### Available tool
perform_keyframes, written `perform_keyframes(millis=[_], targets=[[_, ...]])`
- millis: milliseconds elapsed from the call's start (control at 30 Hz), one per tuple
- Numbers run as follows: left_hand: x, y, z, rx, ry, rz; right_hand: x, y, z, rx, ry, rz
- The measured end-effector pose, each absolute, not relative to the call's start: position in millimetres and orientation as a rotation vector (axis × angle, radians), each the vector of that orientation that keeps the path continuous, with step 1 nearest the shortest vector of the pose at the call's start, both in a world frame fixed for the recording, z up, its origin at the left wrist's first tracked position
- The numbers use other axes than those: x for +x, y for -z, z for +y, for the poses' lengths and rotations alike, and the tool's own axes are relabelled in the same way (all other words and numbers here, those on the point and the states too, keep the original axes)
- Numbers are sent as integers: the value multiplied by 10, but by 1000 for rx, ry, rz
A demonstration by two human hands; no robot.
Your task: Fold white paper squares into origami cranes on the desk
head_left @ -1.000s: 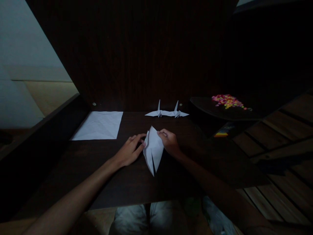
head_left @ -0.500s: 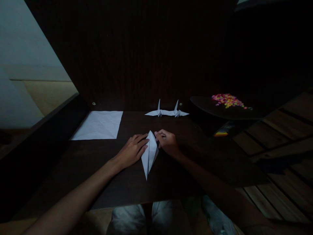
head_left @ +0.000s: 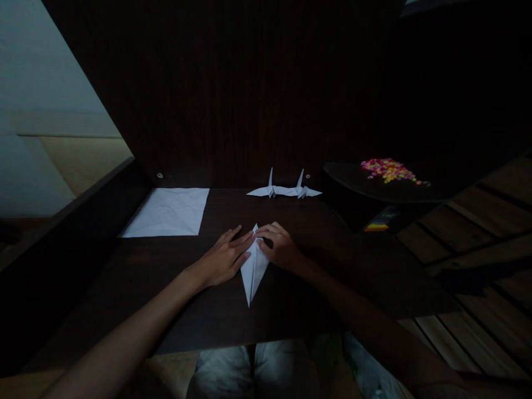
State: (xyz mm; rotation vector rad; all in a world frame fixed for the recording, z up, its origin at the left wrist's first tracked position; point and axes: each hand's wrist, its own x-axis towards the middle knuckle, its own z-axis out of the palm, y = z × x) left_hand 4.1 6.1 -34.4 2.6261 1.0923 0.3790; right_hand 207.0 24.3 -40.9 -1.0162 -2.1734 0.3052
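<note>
A white folded paper [head_left: 253, 271], long and pointed toward me, lies flat on the dark wooden desk [head_left: 233, 316]. My left hand [head_left: 222, 257] rests on its left edge with fingers spread and pressing down. My right hand [head_left: 279, 246] presses its upper tip from the right, fingers curled over the paper. Both hands touch the same folded piece.
A creased flat white sheet [head_left: 168, 212] lies at the back left. Two finished paper cranes [head_left: 285, 191] stand at the back by the dark wall panel. A dark tray [head_left: 353, 185] with several small colourful pieces [head_left: 388, 170] sits at the right, over wooden slats.
The raised flap of the folded paper has been brought down flat, making the piece narrower. My right hand has moved left onto its tip and my left fingers have spread out.
</note>
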Motion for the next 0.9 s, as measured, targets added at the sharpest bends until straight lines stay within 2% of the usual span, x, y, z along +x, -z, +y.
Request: perform_keyframes(millis=[367, 567, 733, 900], targets=[[43, 327, 40, 2643, -414, 1087, 2098, 452, 265, -1074, -247, -2207], [14, 395, 96, 2695, -431, 1068, 2098, 398, 250, -1311, -274, -2310], [-22, 379, 185, 2552, -609, 1365, 2085, 340, 225, -1502, -265, -2277], [-50, 235, 204, 2369, -799, 1427, 2069, 340, 206, -1591, -260, -2287]])
